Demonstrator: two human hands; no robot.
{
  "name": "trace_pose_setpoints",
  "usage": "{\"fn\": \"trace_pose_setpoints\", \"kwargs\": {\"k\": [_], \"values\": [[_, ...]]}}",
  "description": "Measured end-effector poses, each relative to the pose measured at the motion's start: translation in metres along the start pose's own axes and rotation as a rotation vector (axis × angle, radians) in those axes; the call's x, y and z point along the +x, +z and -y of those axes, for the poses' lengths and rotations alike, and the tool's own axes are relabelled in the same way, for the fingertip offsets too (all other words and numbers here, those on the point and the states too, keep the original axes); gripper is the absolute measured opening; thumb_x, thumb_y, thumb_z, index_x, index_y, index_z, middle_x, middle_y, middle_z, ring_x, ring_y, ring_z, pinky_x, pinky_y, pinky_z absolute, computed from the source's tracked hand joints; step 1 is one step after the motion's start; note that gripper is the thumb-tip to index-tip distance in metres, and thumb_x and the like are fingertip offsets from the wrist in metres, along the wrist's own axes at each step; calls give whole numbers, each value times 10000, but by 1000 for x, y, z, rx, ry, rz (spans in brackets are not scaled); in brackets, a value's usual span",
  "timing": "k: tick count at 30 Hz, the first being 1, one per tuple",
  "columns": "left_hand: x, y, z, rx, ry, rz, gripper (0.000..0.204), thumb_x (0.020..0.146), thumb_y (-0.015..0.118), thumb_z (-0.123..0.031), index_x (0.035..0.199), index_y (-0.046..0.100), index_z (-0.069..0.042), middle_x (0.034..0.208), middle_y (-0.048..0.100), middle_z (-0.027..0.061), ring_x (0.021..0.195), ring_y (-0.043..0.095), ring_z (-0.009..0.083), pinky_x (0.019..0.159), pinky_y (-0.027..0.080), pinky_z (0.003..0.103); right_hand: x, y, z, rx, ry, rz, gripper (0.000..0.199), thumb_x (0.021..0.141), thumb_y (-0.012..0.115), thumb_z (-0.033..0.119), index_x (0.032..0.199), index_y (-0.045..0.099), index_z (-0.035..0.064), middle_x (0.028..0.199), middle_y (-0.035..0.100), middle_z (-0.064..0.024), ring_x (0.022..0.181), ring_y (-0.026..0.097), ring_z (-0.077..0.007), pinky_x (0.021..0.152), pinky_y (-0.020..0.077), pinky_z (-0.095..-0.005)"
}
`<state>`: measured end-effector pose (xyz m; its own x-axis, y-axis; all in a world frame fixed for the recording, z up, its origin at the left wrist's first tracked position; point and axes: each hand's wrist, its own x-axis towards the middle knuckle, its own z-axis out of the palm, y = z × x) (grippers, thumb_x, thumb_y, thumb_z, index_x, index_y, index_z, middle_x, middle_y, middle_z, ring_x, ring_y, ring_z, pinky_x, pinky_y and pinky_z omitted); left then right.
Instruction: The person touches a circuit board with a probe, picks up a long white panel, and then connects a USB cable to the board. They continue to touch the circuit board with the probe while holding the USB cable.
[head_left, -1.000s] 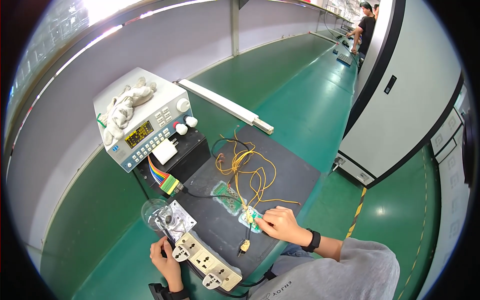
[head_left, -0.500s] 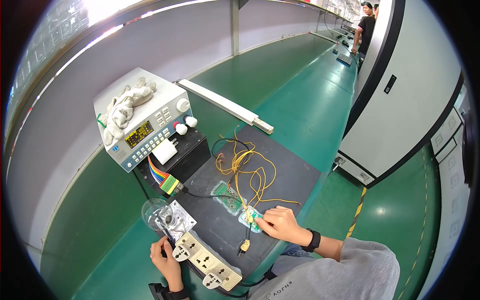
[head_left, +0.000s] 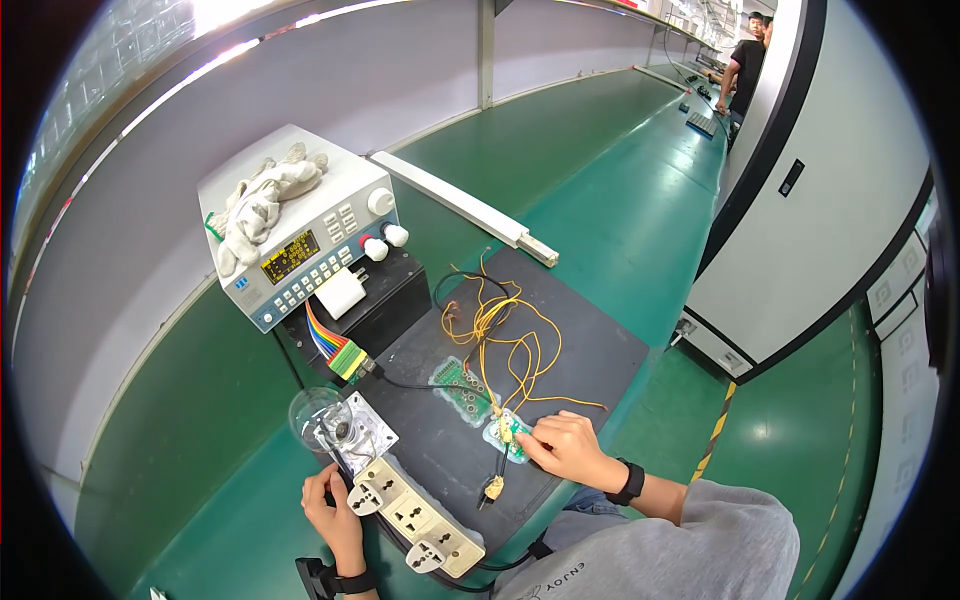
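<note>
My right hand is closed, its fingertips on the right edge of a small green circuit board. The board lies flat on the dark mat, with a yellowish connector and wires on it. A larger green circuit board is fixed beside it. Yellow wires run in loose loops behind both boards. My left hand has curled fingers beside a cream power strip and a black cable. What those fingers grip, if anything, is hidden. A short black lead with a yellowish plug lies in front of the small board.
A grey bench instrument with white gloves on top stands back left. A rainbow ribbon cable meets a green connector. A clear bulb sits by the strip. A white cabinet rises at right; a person stands far off.
The whole view has shifted slightly, so the bench appears a little further right. My hands keep almost the same places beside the small board and the power strip.
</note>
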<state>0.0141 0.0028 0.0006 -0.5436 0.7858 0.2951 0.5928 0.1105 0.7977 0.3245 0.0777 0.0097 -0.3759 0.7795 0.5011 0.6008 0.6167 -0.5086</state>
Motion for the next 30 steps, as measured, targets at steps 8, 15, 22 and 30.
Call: {"fn": "trace_pose_setpoints", "kwargs": {"k": [8,15,22,30], "values": [[-1,1,2,-8,30,-5,125,853,569,-70,910,647,9,750,550,67,696,504,188,706,384,314,0,0,2,23,9,-20,315,807,666,159,541,539,50,507,510,-51,434,443,-214,478,339,-319],[0,2,3,-8,49,-21,122,848,572,-62,905,648,15,756,567,81,688,510,198,677,397,326,0,0,0,12,1,-17,338,815,665,175,530,529,53,494,487,-53,420,418,-210,474,332,-318],[0,2,3,-14,32,-21,122,847,577,-65,902,649,16,763,573,82,694,511,200,689,400,330,-1,-3,3,-7,41,34,318,836,638,200,566,554,55,523,510,-52,465,470,-235,497,376,-327],[-1,2,2,-9,50,-31,126,849,576,-66,910,652,13,762,572,79,690,511,197,687,402,327,-1,-3,3,-30,23,40,332,839,635,212,559,548,55,523,509,-52,463,465,-233,498,377,-327]]}}
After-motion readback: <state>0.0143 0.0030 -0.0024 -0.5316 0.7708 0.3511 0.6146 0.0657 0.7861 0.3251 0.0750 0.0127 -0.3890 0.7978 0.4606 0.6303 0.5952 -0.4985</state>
